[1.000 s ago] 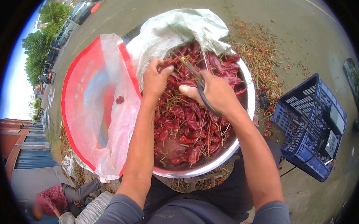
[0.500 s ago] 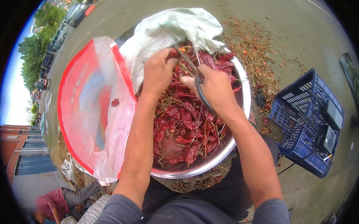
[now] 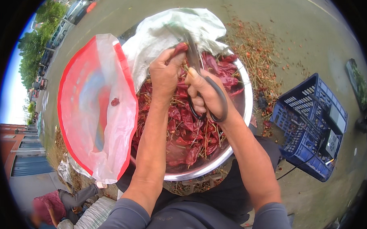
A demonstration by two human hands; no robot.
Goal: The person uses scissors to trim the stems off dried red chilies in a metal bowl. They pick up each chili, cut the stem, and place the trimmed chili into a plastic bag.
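My left hand [image 3: 164, 73] pinches a dried red chili pepper [image 3: 180, 48] over the far part of a wide metal basin [image 3: 249, 96]. In my right hand [image 3: 208, 91] is a pair of scissors [image 3: 221, 100] with dark handles, its blades pointing away and lying right beside the pinched chili. Whether the blades touch its stem I cannot tell. Below both hands, dried red chilies [image 3: 185, 128] and thin stalks fill the basin. A white woven sack [image 3: 170, 27] drapes over the basin's far left rim.
Left of the basin lies a translucent bag with red edges [image 3: 80, 127], one chili piece [image 3: 115, 101] on it. A blue plastic crate [image 3: 299, 149] holding devices stands at right. Cut stems [image 3: 256, 56] litter the ground beyond the basin. Another person [image 3: 53, 203] bends at lower left.
The scissors have swung more upright, and my right hand's grip on the handles has turned. My left hand has lifted the chili slightly into clearer sight.
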